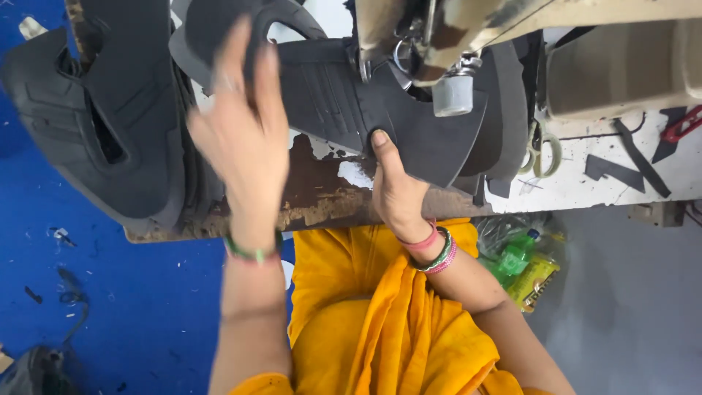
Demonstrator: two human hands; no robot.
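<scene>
Worn sewing table (322,197), paint flaking, blue floor below. Left hand (245,132) open, fingers spread flat on dark foam panel (329,91), blurred. Right hand (395,190) pinches the panel's near edge, thumb on top. Panel's long axis runs left-right, from left hand toward the machine's presser foot (453,91), just beyond right hand; right hand nearer the foot. Stack of cut pieces (95,124) left of left hand. Scissors (541,150) right of right hand.
</scene>
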